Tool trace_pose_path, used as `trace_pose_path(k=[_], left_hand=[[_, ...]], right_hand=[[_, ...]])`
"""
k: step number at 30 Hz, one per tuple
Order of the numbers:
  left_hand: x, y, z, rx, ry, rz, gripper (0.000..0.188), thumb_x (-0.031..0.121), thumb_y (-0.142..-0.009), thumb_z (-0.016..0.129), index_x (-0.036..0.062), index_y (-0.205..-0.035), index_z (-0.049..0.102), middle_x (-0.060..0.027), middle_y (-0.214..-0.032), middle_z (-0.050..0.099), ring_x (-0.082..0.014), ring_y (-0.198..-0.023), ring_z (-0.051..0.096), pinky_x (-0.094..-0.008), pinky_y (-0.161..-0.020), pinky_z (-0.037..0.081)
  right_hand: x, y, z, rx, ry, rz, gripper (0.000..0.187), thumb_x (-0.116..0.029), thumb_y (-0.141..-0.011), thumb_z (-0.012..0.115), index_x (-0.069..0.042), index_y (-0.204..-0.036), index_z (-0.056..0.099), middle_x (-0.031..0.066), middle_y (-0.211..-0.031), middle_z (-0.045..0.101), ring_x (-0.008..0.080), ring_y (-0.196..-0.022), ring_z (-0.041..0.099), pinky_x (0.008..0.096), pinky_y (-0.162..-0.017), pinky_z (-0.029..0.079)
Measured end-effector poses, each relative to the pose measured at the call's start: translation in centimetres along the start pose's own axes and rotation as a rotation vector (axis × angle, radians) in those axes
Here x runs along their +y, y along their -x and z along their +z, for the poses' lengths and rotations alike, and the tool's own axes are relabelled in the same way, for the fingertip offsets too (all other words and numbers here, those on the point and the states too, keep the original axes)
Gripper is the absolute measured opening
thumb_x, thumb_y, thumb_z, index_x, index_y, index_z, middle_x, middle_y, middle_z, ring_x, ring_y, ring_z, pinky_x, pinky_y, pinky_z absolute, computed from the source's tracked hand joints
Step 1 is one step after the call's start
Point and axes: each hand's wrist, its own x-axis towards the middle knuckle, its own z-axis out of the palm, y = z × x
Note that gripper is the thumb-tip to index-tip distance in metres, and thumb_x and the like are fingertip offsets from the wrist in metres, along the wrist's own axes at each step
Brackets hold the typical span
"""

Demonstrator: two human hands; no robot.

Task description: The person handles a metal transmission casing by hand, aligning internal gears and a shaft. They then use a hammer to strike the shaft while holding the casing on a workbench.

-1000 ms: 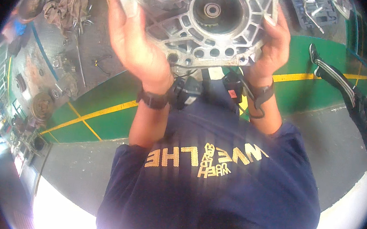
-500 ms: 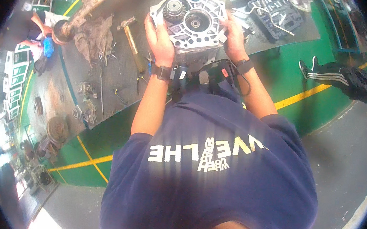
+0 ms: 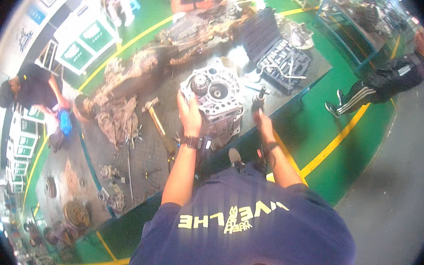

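Observation:
A silver transmission housing (image 3: 223, 114) stands on the dark workbench, its open face up with a gear in one bore and a round recess beside it. My left hand (image 3: 189, 115) grips the housing's left side, thumb near the upper edge. Off the housing's right side, my right hand (image 3: 262, 120) is closed round a dark shaft-like metal part (image 3: 259, 97), which points upward at the bench edge. Its exact kind is too blurred to tell.
Left of the housing lie a hammer (image 3: 156, 118), a brown rag (image 3: 116, 121) and several small metal parts. An open socket set case (image 3: 282, 63) is at the far right. Another person (image 3: 36, 89) works at the left; someone in black trousers (image 3: 375, 88) is at the right.
My right hand has let go of the housing and now holds a dark shaft-like part to its right. My left hand stays on the housing. The view has tilted toward the far side.

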Motion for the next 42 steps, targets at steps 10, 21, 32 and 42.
trace_pose_path(k=[10,21,32,42], left_hand=[[-5.3,-1.0,-2.5,0.016,-0.071,-0.015,0.063,0.026,-0.107,0.052,-0.0091,-0.153,0.026,-0.0261,-0.155,0.036,-0.0319,-0.14,0.041,-0.0414,-0.117,0.033],[-4.4,-1.4,-2.4,0.015,-0.001,0.111,0.059,0.025,-0.104,0.054,-0.0109,-0.147,0.035,-0.028,-0.145,0.045,-0.0347,-0.13,0.049,-0.043,-0.111,0.037],[-3.4,-0.7,-3.3,0.049,-0.1,0.088,0.06,0.026,-0.104,0.055,-0.0093,-0.148,0.036,-0.0277,-0.147,0.044,-0.0362,-0.133,0.047,-0.0441,-0.112,0.034],[-4.2,-1.0,-2.3,0.011,0.015,0.103,0.058,0.022,-0.104,0.053,-0.0081,-0.149,0.035,-0.0265,-0.148,0.043,-0.0337,-0.132,0.048,-0.0426,-0.112,0.036]], right_hand=[[27.6,23.0,-21.5,0.573,0.543,0.595,0.063,-0.061,-0.091,0.06,0.0,-0.086,0.072,0.0105,-0.076,0.069,0.0252,-0.065,0.063,0.0411,-0.063,0.049],[30.2,31.3,-24.4,0.686,0.481,0.723,0.062,-0.061,-0.092,0.061,0.0,-0.086,0.072,0.0084,-0.071,0.066,0.0217,-0.063,0.062,0.0368,-0.061,0.05],[11.0,19.3,-15.0,0.338,0.394,0.349,0.072,-0.063,-0.098,0.045,0.004,-0.103,0.073,0.0306,-0.111,0.069,0.0429,-0.114,0.064,0.0497,-0.094,0.048],[18.7,23.1,-17.9,0.291,0.505,0.512,0.074,-0.066,-0.095,0.047,0.002,-0.111,0.073,0.0302,-0.117,0.068,0.0444,-0.117,0.062,0.0477,-0.099,0.048]])
